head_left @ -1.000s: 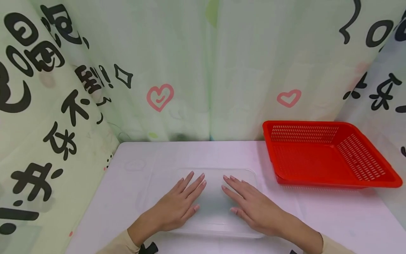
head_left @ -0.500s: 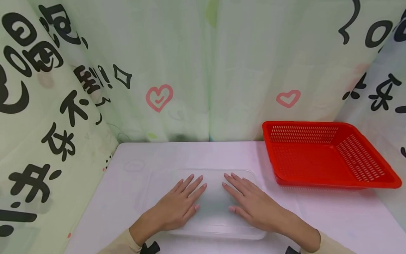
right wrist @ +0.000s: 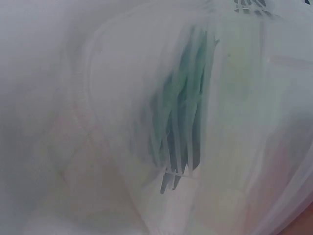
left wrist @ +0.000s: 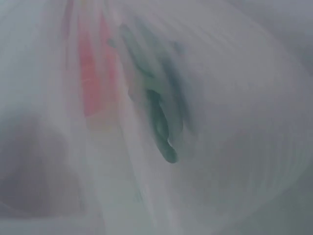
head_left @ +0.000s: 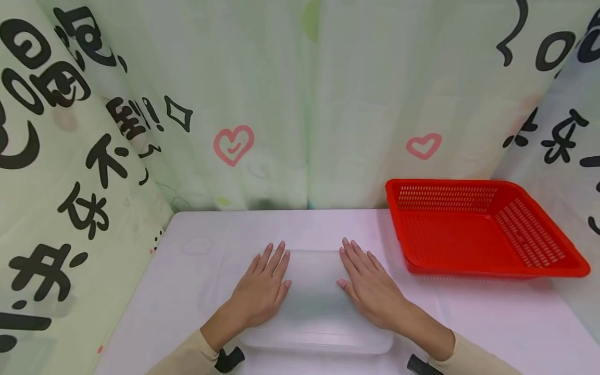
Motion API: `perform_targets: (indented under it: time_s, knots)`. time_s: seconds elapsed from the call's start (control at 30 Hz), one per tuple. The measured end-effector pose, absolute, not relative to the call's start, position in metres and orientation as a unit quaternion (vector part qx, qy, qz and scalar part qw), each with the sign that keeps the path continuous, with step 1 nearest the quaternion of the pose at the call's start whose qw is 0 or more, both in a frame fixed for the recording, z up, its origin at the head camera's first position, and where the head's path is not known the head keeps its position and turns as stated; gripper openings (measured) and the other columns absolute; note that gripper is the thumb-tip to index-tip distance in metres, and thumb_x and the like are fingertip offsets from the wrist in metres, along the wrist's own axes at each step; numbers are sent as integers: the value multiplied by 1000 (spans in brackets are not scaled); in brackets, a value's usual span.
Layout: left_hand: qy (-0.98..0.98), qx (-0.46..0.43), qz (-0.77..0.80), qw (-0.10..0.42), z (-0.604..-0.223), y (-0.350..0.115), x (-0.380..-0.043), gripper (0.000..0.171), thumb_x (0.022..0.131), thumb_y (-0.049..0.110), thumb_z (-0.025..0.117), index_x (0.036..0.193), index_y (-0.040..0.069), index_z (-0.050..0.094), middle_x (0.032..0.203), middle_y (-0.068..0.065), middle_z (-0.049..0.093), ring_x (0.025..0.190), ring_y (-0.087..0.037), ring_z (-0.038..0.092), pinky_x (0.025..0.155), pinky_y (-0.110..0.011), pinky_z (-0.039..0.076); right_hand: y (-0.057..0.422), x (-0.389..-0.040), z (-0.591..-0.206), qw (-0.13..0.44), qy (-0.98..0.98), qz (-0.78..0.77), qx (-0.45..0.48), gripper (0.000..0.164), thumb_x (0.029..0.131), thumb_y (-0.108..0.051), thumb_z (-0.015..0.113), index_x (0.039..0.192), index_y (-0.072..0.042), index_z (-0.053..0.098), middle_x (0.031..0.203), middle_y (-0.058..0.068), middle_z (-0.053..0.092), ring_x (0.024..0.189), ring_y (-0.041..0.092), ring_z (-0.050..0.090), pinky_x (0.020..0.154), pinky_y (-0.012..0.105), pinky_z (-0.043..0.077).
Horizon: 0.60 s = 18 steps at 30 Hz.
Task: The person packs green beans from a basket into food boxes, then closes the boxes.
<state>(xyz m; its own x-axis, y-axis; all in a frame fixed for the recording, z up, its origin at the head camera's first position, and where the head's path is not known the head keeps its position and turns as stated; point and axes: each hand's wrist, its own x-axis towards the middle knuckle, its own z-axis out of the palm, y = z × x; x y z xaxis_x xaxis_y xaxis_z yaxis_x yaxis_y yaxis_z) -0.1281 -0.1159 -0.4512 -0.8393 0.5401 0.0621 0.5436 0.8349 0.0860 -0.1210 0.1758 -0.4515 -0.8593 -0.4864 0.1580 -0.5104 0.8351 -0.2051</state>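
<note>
A flat, rectangular container of translucent plastic lies at the front middle of the table. My left hand rests over its left side, fingers straight and pointing forward. Over its right side lies my right hand, flat, with the thumb turned inward. Neither hand grips anything. A milky, see-through surface fills the left wrist view, with a blurred dark green shape and a red patch showing through. Blurred green strips show through a similar surface in the right wrist view.
A red plastic basket with slotted walls stands at the right rear of the white table. Behind it hangs a pale green curtain with hearts and black lettering. Black straps show under the wrists.
Both hands have slid apart and forward, out toward the container's left and right sides, and their fingers now point more straight ahead. Container and basket stay put.
</note>
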Motion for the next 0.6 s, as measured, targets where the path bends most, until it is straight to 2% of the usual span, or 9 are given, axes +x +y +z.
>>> perform_targets:
  time_s: [0.27, 0.43, 0.6]
  knots:
    - [-956, -286, -70, 8, -448, -112, -124, 62, 109, 37, 33, 160, 1, 25, 169, -13, 13, 156, -34, 11, 125, -53, 19, 173, -116, -447, 36, -959, 123, 254, 73, 103, -40, 55, 159, -3, 28, 169, 9, 16, 156, 31, 15, 123, 57, 18]
    - [-950, -298, -94, -19, -443, -97, -107, 63, 110, 36, 32, 158, -4, 25, 168, -18, 15, 156, -32, 13, 123, -50, 25, 162, -98, -442, 40, -946, 129, 294, 69, 104, -38, 54, 157, 0, 33, 168, 12, 22, 155, 30, 20, 123, 53, 24]
    - [-945, -317, -79, -28, -444, -84, -90, 63, 110, 37, 28, 159, -3, 23, 169, -18, 12, 156, -31, 10, 124, -49, 24, 151, -81, -447, 45, -936, 110, 331, 67, 105, -38, 52, 155, 3, 35, 167, 15, 24, 154, 32, 22, 121, 50, 29]
